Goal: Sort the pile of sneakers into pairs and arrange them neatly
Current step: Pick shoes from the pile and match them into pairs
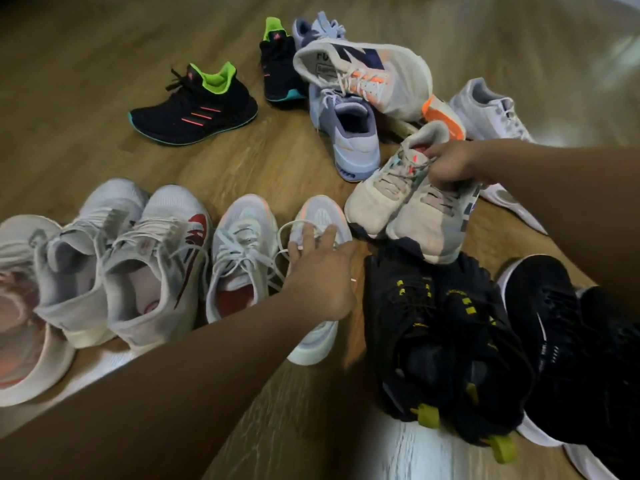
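My right hand [450, 166] grips a pair of cream sneakers [398, 206] by their tongues, held together just above the floor. My left hand [320, 271] rests with straight fingers on the laces of a white sneaker with an orange toe [322, 216], which stands beside its mate [242, 251]. Left of those stands a white pair with red marks [152, 271]. A black pair with yellow tabs [436, 344] stands at the lower right. Farther back lie two black sneakers with green collars [194, 105], apart from each other.
A loose heap at the back holds light blue sneakers [349, 129], a white and navy sneaker with orange [374, 74] and white ones [488, 112]. A pinkish-white sneaker [24, 306] is at the left edge, black ones [568, 341] at the right. The floor is wood.
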`<state>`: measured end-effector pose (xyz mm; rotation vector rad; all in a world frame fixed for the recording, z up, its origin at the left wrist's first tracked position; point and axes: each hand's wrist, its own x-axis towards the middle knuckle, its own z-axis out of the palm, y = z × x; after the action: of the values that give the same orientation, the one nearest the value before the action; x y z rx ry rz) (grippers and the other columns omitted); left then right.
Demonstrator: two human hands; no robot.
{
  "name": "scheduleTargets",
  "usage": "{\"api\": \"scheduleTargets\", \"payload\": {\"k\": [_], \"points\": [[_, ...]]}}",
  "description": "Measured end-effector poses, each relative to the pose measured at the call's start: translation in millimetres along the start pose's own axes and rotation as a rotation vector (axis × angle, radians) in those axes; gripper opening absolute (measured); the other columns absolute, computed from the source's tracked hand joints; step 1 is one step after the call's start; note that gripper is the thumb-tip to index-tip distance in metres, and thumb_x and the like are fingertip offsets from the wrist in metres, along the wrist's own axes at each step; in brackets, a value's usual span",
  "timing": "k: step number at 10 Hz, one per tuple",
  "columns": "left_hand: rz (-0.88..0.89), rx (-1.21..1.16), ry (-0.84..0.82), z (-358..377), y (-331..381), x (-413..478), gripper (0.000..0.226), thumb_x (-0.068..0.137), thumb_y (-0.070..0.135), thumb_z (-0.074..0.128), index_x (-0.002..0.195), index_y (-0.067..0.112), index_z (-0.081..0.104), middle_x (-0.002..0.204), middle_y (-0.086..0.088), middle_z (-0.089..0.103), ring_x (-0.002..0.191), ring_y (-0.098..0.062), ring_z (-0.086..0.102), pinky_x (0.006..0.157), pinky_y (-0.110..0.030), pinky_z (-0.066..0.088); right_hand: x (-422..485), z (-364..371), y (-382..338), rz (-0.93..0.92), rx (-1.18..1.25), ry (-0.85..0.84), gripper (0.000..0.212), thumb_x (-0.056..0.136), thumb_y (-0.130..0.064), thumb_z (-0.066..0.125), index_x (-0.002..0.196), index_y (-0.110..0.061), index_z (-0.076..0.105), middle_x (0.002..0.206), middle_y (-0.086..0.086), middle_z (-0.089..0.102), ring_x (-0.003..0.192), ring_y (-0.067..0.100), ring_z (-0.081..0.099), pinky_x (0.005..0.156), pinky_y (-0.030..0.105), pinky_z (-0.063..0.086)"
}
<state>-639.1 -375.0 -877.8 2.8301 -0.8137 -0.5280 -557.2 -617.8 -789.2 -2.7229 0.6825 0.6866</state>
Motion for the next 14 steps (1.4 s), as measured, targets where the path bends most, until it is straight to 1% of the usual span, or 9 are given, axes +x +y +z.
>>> {"api": "scheduleTargets", "payload": {"k": [1,3,4,5,6,8,10,12,14], "points": [[-0.010,-0.015,-0.009,2.6,-0.7,3.8,0.081,0.078,0.027,0.061,0.149,0.033,0.021,0.161,-0.005,0.001,0.145,-0.041,-0.010,0.115,-0.061,0.001,-3.0,7.3,2.3,0.022,0.077,0.096,0.061,0.086,-0.007,0.047,0.146,-0.016,0.041,0.138,0.017,0.044,0.111,0.033,0.053,0.082,0.037,0.051],[-0.012,0.032,0.055,7.2,-0.3,5.8,0.085,0.071,0.029,0.063,0.147,0.036,0.025,0.160,-0.005,0.007,0.145,-0.042,-0.002,0.114,-0.061,0.009,-36.3,1.9,22.6,0.064,0.544,0.362,0.018,0.073,-0.026,0.056,0.088,-0.016,0.060,0.093,0.007,0.059,0.088,0.024,0.057,0.070,0.030,0.047],[-0.071,0.132,0.078,7.4,-10.9,1.9,0.076,0.071,0.039,0.054,0.144,0.030,0.036,0.156,-0.011,0.021,0.142,-0.043,0.014,0.113,-0.056,0.013,-86.4,-7.7,40.6,0.115,0.984,0.324,0.016,0.081,-0.001,0.053,0.072,-0.013,0.049,0.066,0.005,0.052,0.061,0.020,0.054,0.056,0.026,0.044],[0.453,-0.612,-0.192,5.8,-2.3,3.4,0.064,0.080,0.042,0.043,0.134,0.009,0.050,0.142,-0.024,0.041,0.131,-0.045,0.033,0.111,-0.050,0.014,-140.4,-9.7,52.9,0.150,1.260,0.174,0.023,0.078,0.004,0.050,0.061,-0.011,0.046,0.052,0.007,0.049,0.047,0.020,0.048,0.057,0.027,0.042],[-0.047,0.296,0.074,21.0,-22.4,14.7,0.081,0.063,0.053,0.068,0.128,0.007,0.051,0.131,-0.027,0.047,0.122,-0.045,0.042,0.107,-0.057,0.027,-233.9,5.6,67.2,0.301,1.548,0.026,0.016,0.055,-0.006,0.056,0.067,-0.014,0.048,0.086,0.007,0.067,0.079,0.026,0.065,0.082,0.050,0.042],[0.036,0.114,0.315,-9.2,12.3,-23.5,0.066,0.080,0.060,0.047,0.111,0.002,0.055,0.109,-0.031,0.057,0.103,-0.048,0.053,0.098,-0.058,0.036,-358.9,88.9,87.6,0.474,2.096,-0.124,0.032,0.074,-0.019,0.052,0.104,-0.019,0.063,0.126,0.009,0.067,0.114,0.034,0.063,0.094,0.056,0.040],[0.200,-0.074,0.257,-35.0,22.8,-29.9,0.065,0.090,0.060,0.034,0.127,0.010,0.051,0.131,-0.024,0.051,0.124,-0.040,0.045,0.106,-0.053,0.035,-435.5,135.2,87.8,0.708,2.390,-0.019,0.024,0.081,-0.023,0.049,0.094,-0.016,0.069,0.111,0.008,0.073,0.112,0.034,0.064,0.105,0.057,0.031],[0.170,-0.062,0.171,-31.5,24.1,-34.8,0.057,0.094,0.055,0.040,0.132,0.014,0.048,0.137,-0.022,0.047,0.129,-0.039,0.041,0.105,-0.050,0.031,-442.5,183.2,90.8,0.940,2.543,0.141,0.047,0.076,-0.020,0.050,0.121,-0.016,0.062,0.123,0.014,0.065,0.117,0.037,0.057,0.104,0.063,0.034],[0.199,-0.019,0.055,-24.1,-0.5,-37.0,0.077,0.085,0.067,0.028,0.130,0.010,0.054,0.137,-0.024,0.050,0.130,-0.041,0.041,0.109,-0.052,0.030,-444.5,204.7,93.5,1.062,2.366,0.133,0.022,0.090,-0.019,0.049,0.109,-0.012,0.057,0.121,0.014,0.063,0.115,0.033,0.059,0.100,0.055,0.044]]}}
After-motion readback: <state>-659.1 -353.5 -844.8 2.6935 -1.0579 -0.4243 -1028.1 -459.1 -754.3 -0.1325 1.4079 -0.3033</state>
